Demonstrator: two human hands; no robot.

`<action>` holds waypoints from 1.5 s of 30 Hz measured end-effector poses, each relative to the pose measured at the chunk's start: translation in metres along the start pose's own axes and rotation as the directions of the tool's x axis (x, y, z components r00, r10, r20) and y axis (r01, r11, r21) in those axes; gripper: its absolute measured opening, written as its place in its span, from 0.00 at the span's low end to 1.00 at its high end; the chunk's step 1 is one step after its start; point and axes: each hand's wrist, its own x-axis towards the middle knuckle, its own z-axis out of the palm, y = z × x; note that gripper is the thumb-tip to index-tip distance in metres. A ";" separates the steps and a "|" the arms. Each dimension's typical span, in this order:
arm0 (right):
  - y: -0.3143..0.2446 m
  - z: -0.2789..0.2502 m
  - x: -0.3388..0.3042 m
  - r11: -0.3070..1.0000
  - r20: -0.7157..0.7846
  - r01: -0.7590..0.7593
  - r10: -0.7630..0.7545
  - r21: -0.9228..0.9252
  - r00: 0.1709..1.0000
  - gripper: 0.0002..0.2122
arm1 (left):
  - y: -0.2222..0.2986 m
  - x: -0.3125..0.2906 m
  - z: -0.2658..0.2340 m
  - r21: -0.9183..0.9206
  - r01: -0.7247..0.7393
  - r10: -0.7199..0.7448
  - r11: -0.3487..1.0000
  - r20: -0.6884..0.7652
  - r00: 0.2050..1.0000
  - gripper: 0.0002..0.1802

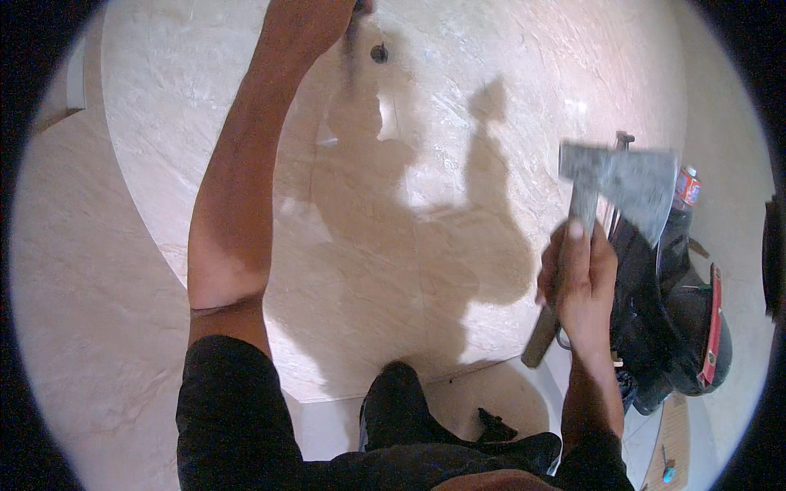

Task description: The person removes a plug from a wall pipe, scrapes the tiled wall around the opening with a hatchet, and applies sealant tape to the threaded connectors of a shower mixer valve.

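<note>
My right hand (583, 282) is wrapped round the handle of a hatchet (626, 176), its broad grey head raised and its blade edge turned to the right. The lower end of the handle sticks out below my fist. My left arm reaches far up across the marble-patterned tile surface (246, 303). Only a little of my left hand (360, 6) shows at the top edge, its fingers mostly cut off, next to a slim dark blurred thing. Close by is a small round dark hole (378, 54) in the tile. Shadows of me and the hatchet fall on the surface.
To the right lies a black bag (639, 286) with tools, a bottle (688, 188) with a red and blue label, and a red-edged bar (712, 327). A small turquoise-handled tool (669, 473) is at lower right. A dark object (495, 425) lies near my knee.
</note>
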 end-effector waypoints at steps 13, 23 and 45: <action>0.169 -0.136 -0.167 0.612 -0.092 -0.767 0.767 -0.193 0.635 0.17 | -0.079 -0.021 0.026 0.920 -0.316 -0.373 0.231 0.384 0.845 0.33; 0.269 -0.162 -0.244 0.807 0.110 -0.560 0.584 -0.190 0.804 0.16 | -0.129 0.023 0.019 0.875 -0.379 -0.520 0.300 0.483 0.704 0.20; 0.105 -0.084 -0.142 0.720 0.140 -0.689 0.693 -0.084 0.707 0.19 | 0.009 -0.162 0.036 0.805 -0.141 -0.353 0.576 0.401 0.845 0.28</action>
